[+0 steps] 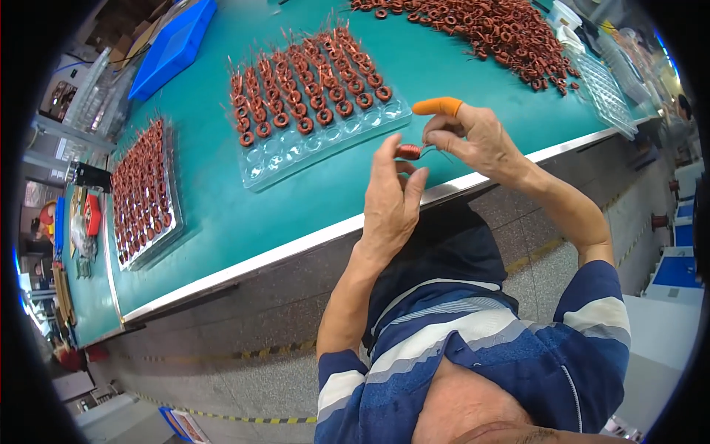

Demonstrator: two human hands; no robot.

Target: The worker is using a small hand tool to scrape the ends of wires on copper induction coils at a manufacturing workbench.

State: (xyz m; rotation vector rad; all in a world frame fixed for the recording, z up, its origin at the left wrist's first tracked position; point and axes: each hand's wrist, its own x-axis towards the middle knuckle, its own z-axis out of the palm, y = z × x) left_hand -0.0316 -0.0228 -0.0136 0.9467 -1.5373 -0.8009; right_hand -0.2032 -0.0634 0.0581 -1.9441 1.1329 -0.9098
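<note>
A small copper-wound ring coil point(409, 152) is pinched between the fingers of my left hand point(388, 200), just above the table's near edge. Thin wire leads stick out from its right side. My right hand point(488, 144), with an orange finger cot point(438, 106) on its index finger, has thumb and finger closed at those leads. Just beyond my hands lies a clear plastic tray point(272, 176). Rows of similar coils point(324, 116) stand in it with their leads up, and the near row of round pockets holds none.
A large heap of loose coils point(503, 37) covers the far right of the green table point(214, 214). Another filled tray point(144, 196) sits at the left, with a blue bin point(174, 48) behind it. A clear pocketed tray point(606, 92) overhangs the right edge.
</note>
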